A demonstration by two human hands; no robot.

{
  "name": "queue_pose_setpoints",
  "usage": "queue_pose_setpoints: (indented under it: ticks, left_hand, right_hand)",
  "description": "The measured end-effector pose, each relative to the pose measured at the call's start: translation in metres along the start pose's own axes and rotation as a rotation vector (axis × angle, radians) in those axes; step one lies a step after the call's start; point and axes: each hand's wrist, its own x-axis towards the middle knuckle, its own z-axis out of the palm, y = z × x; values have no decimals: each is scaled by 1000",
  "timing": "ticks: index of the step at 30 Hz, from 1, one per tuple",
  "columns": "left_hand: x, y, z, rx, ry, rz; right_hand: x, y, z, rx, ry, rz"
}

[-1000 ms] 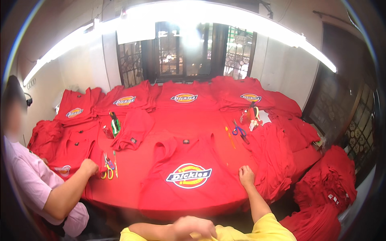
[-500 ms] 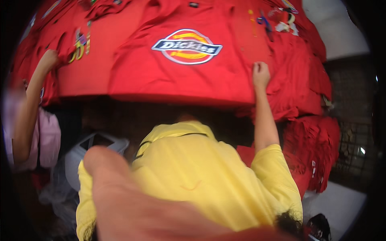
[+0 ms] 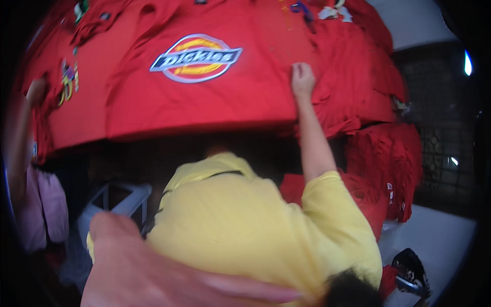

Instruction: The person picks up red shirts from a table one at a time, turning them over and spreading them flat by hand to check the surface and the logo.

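Note:
A red shirt (image 3: 230, 102) lies spread on the table with a large oval patch (image 3: 197, 58) in yellow, red and dark blue on its front. At its right edge rests my right hand (image 3: 303, 79), fingers pressed together in a pinch on the red cloth. My left arm is bent up close in front of the camera, below the yellow sleeve. The left hand (image 3: 169, 279) there is large and blurred, away from the shirt; its fingers cannot be made out clearly.
Yellow-handled scissors (image 3: 66, 92) lie at the left, blue-handled scissors (image 3: 302, 9) at the far right. Piles of red garments (image 3: 383, 163) stand at the right. A co-worker's hand (image 3: 36, 92) is at the left table edge. A grey plastic stool (image 3: 123, 199) stands below.
The view has swung, so the table and shirt sit further left in it. My left arm has shifted near the camera. The right hand stays at the shirt's edge.

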Motion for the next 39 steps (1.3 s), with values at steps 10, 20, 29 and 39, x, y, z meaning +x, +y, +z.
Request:
queue_pose_setpoints:
  ticks: [10, 20, 29, 39]
  left_hand:
    - [-66, -89, -62, 1352, -209, -865]
    - [-50, -107, -138, 1548, 275, -893]
    - [76, -219, -177, 1418, 234, -373]
    - [125, -260, -188, 1043, 430, -375]
  right_hand:
    - [13, -41, -40, 43, -358, 112]
    - [0, -245, -227, 2108, -730, -567]
    - [20, -193, -243, 2139, -996, -507]
    - [-36, -71, -83, -8, -370, 180]
